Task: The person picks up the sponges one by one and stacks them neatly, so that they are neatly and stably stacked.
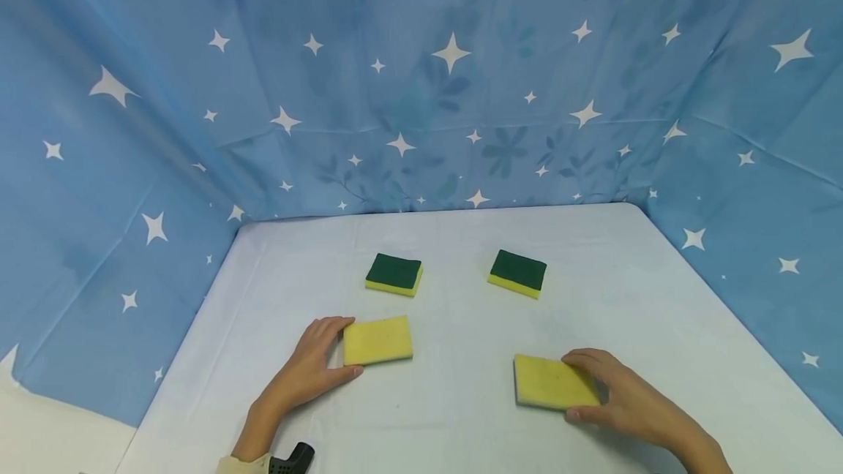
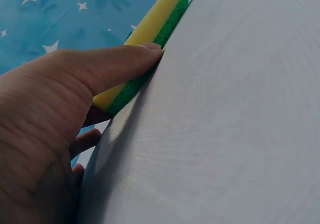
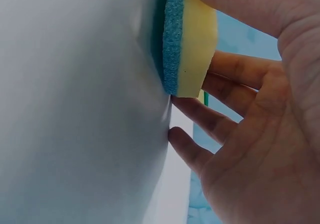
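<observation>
Left hand pinches a yellow-up rectangular foam sponge at 7 o'clock on the pale surface; right hand clasps its twin sponge at 5. Edge-only grips risk either slipping.

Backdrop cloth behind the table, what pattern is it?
Blue backdrop cloth with white stars, clearest in head view.

right forearm cut off, wrist device cropped
</observation>
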The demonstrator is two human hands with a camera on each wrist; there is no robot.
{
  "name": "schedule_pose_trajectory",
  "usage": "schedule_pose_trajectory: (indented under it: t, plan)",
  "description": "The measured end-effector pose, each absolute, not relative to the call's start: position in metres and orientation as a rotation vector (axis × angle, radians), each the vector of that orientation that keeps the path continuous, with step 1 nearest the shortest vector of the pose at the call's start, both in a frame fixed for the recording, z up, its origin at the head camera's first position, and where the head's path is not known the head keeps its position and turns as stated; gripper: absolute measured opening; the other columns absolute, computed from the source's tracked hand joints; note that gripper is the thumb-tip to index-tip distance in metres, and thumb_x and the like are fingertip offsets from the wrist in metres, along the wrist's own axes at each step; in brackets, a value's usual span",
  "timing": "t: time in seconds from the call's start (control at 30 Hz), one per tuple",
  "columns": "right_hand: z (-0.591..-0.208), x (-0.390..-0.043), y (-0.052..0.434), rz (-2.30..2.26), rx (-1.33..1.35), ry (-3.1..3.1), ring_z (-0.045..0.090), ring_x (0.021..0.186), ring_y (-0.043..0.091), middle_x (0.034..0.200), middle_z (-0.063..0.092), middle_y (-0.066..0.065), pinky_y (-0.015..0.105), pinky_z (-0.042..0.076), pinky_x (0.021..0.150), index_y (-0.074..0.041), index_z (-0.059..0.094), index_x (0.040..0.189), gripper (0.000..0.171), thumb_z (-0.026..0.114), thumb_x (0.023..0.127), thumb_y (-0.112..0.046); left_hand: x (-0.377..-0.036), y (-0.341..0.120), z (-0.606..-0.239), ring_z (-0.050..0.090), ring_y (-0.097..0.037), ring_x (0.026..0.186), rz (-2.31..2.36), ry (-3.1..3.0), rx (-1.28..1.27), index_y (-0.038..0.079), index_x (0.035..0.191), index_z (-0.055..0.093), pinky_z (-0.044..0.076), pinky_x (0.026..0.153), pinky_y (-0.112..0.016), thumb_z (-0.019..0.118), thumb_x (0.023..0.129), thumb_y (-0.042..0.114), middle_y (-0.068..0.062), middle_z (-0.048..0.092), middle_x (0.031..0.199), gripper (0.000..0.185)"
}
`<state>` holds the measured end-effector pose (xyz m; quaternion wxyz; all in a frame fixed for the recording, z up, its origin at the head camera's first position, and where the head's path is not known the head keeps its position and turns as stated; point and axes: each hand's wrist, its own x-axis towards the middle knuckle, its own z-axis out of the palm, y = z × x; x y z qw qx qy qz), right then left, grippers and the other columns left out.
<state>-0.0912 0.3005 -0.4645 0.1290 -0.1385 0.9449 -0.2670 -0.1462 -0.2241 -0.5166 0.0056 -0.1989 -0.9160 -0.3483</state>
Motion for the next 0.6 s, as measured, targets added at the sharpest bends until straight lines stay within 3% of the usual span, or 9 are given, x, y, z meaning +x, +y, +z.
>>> schedule_pose_trajectory:
  t: [0.47,0.6]
  plan:
    - [-0.455,-0.102,0.297,-0.763,-0.434,2.765,0.06,0.121,0.025,0.138,0.065,0.003,0.06,0.055,0.103,-0.009,0.063,0.14,0.079,0.089,0.083,-0.056,-0.147,-0.224,-0.512,0.043,-0.041,0.145,-1.102,-2.851,-0.63,0.006,0.152,0.054,0.021,0.127,-0.065,0.086,0.089,0.044,-0.013,0.056,0.148,0.079]
    - [-0.453,-0.107,0.294,-0.783,-0.432,2.753,0.06,0.12,0.027,0.138,0.065,0.005,0.062,0.055,0.103,-0.008,0.063,0.141,0.079,0.089,0.083,-0.055,-0.146,-0.224,-0.513,0.043,-0.04,0.145,-1.11,-2.868,-0.617,0.005,0.152,0.054,0.02,0.128,-0.064,0.085,0.09,0.045,-0.013,0.055,0.149,0.08]
